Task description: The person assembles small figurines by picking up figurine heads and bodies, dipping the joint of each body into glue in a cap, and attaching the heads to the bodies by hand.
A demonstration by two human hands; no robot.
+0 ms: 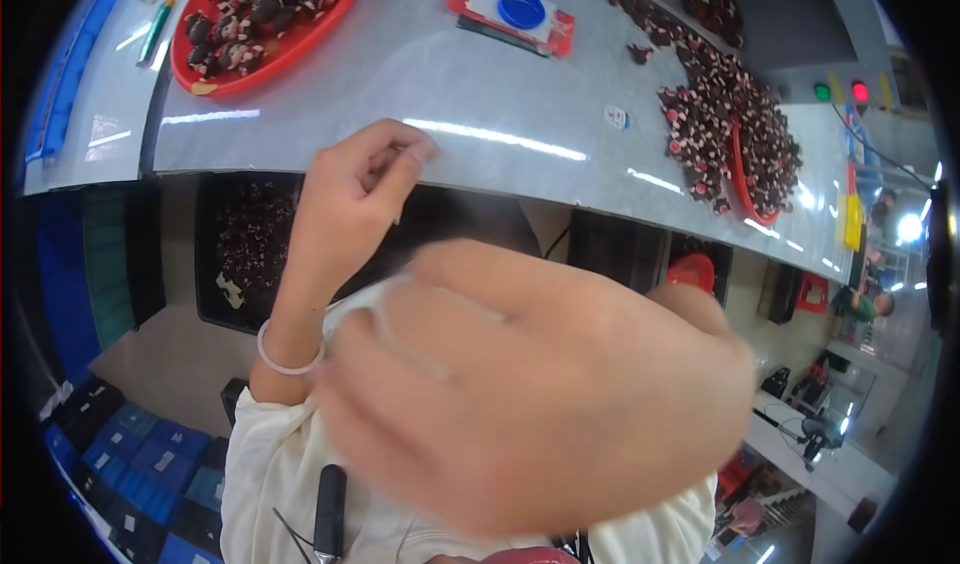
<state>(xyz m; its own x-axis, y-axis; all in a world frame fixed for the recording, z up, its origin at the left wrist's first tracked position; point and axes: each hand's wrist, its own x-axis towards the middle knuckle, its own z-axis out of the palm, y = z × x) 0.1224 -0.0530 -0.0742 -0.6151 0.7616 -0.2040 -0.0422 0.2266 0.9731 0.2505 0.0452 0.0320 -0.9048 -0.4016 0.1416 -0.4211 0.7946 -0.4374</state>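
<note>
My left hand (pixel 362 189), with a pale bangle on its wrist, is above the near edge of the grey table (pixel 400 84). Its fingers are curled in and thumb and forefinger press together; whatever they may hold is hidden. Very near the camera, my right hand (pixel 550 384) fills the middle of the view with its back turned up, blurred, its fingertips out of sight. A red tray (pixel 180 76) of small dark figures stands beyond my left hand. Farther off lies a round blue lid (pixel 521 10) on a white and red pad.
Heaps of small dark brown parts (pixel 695 114) with pink and white bits spread at the right, around a red tray (pixel 740 176). A grey machine (pixel 810 24) has green and red buttons. Below the table is a black crate (pixel 205 294); blue bins (pixel 150 474) stand lower left. A green pen-like tool (pixel 156 32) lies left.
</note>
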